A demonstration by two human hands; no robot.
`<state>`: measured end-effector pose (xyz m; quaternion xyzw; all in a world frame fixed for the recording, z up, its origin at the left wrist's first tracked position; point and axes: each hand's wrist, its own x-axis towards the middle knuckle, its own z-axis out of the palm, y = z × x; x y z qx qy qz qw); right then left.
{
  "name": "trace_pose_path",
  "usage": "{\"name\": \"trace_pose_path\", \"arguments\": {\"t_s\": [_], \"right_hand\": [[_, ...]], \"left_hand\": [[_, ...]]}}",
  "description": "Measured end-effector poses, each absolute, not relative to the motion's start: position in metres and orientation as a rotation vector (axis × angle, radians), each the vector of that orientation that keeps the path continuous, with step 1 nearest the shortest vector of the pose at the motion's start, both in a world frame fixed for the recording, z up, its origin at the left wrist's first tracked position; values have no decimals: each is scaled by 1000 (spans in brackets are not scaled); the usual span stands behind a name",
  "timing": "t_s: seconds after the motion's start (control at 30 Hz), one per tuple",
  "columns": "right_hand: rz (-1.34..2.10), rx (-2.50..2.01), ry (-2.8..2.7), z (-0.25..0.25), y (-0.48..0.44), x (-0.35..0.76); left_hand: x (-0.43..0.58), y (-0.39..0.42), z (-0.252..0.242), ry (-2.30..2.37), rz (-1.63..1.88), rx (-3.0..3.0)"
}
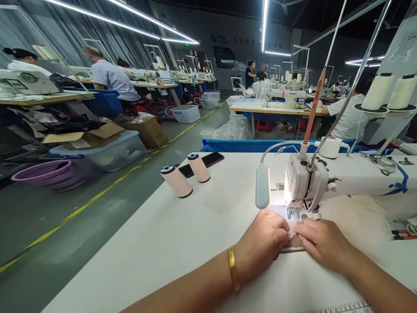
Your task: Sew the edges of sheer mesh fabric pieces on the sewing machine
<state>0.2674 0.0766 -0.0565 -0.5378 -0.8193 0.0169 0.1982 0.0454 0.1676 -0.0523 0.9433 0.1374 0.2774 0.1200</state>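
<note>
My left hand (262,241) and my right hand (321,241) rest side by side on the white table (182,243), right in front of the needle of a white sewing machine (325,180). Between their fingertips lies a small white piece of fabric (292,228), pinched and pressed flat under the lit needle area. Both hands have their fingers curled down on the fabric. A gold bracelet sits on my left wrist and a ring on that hand. A small lamp (262,186) on a bent neck hangs just left of the needle.
Two pale thread cones (176,181) (198,168) lie on the table to the left, with a black phone (206,164) behind them. Large thread spools (378,92) stand on a rack at right. Other people work at machines behind; bins and boxes line the aisle at left.
</note>
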Motion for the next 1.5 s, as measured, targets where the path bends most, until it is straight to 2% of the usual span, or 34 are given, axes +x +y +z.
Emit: {"name": "trace_pose_path", "arguments": {"t_s": [0.4, 0.67, 1.0, 1.5], "right_hand": [[-60, -1504, -2320, -60, 75, 269], [-62, -1641, -2304, -61, 80, 269], [-187, -1539, -2277, -59, 78, 266], [-179, -1690, -2262, -68, 83, 269]], "left_hand": [[39, 156, -44, 394, 719, 2841], [41, 166, -50, 411, 747, 2830], [41, 167, -55, 307, 806, 2863], [44, 176, -57, 335, 834, 2875]]}}
